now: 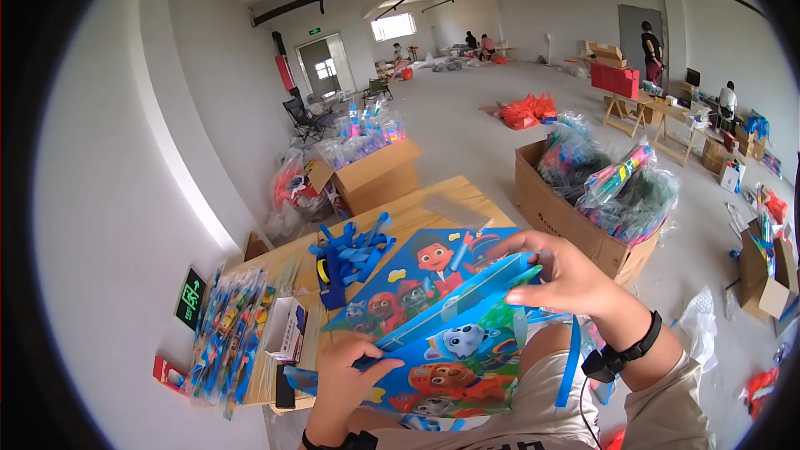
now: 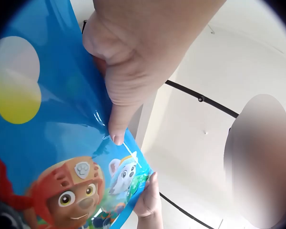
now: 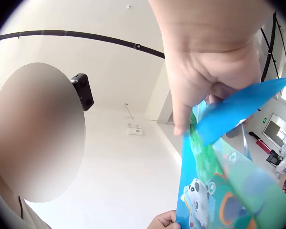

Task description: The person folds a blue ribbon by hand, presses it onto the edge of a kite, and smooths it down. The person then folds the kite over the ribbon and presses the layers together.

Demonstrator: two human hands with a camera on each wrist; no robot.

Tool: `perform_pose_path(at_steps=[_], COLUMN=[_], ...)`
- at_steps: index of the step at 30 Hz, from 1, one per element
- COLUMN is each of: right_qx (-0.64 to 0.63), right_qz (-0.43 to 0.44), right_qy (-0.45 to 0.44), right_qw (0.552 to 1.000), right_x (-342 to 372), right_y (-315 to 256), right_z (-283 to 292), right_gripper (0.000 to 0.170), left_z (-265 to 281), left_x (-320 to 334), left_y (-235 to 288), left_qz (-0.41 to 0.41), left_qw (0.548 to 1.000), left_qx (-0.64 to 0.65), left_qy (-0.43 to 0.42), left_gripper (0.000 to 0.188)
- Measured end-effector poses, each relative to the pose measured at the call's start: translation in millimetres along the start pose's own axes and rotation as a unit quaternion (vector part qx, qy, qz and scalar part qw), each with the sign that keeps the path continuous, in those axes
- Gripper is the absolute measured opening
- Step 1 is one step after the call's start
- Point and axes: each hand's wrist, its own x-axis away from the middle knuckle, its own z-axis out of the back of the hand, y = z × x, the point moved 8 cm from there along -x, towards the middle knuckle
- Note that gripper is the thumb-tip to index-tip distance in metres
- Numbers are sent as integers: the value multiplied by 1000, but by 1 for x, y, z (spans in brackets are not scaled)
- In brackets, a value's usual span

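Both hands hold a glossy blue bag (image 1: 467,367) printed with cartoon puppies, over the lap at the table's edge. My left hand (image 1: 354,371) pinches the near left end of its top edge, thumb on the printed front. At the far right end of that edge, my right hand (image 1: 554,271) grips a corner between thumb and fingers. The top edges stand apart between the hands. A blue strip (image 1: 570,362) hangs by the bag's right side; another blue flap (image 3: 243,109) shows under the right palm. Behind lies a second blue printed piece (image 1: 408,283) with cartoon figures.
On the wooden table (image 1: 450,193) are blue ribbons (image 1: 358,242), a dark blue tape dispenser (image 1: 331,283), a small white box (image 1: 287,329) and several packaged strips (image 1: 229,333). Cardboard boxes stand beyond, one full of plastic-wrapped goods (image 1: 617,183). Several people are farther back.
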Motion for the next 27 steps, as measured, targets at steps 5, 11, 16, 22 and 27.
perform_pose_path(at_steps=[5, 11, 16, 22, 27], right_qx=[28, 120, 57, 0, 73], right_qz=[-29, -3, -13, 32, -6], right_qy=[47, 52, 32, 39, 19], right_qw=[998, 991, 998, 999, 997], right_x=[1, -10, -27, -40, -42], right_y=[29, 23, 21, 16, 6], right_z=[7, 3, -5, -11, -18], right_gripper=[18, 24, 25, 20, 24], left_z=[-3, 3, 16, 20, 14], left_x=[20, 20, 17, 22, 32], left_y=[-18, -19, -5, -3, -14], left_qz=[80, 127, 123, 100, 93], left_qw=[994, 987, 992, 994, 995], left_qx=[75, 88, -8, -31, -40], left_qy=[18, 37, 15, 25, 0], left_gripper=[32, 33, 31, 33, 34])
